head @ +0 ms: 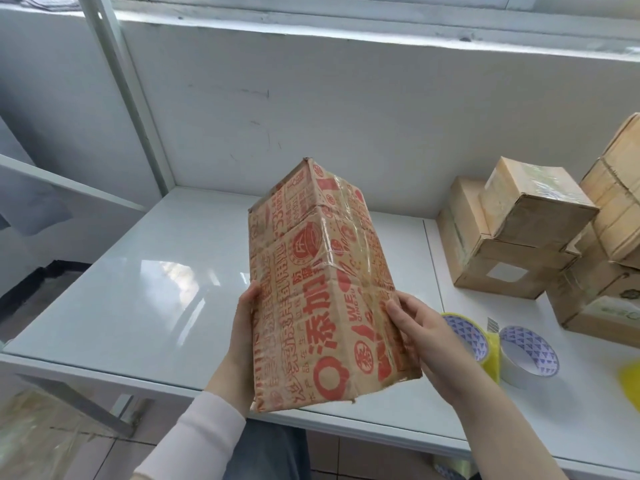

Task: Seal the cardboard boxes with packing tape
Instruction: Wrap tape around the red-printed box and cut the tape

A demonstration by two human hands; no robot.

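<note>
A tall cardboard box (pixel 311 289) with red print is held tilted above the white table (pixel 156 289), one edge toward me. Clear tape shines across its upper right face. My left hand (pixel 240 337) presses its left side, and my right hand (pixel 426 337) grips its right side near the lower end. Two tape rolls lie on the table just right of my right hand: a yellow roll (pixel 485 351) and a white roll (pixel 530 355), both with blue-patterned cores.
A stack of plain cardboard boxes (pixel 519 237) stands at the back right against the white wall. A yellow object (pixel 632 379) shows at the right edge. A metal frame post (pixel 131 98) rises at the back left. The table's front edge runs below my hands.
</note>
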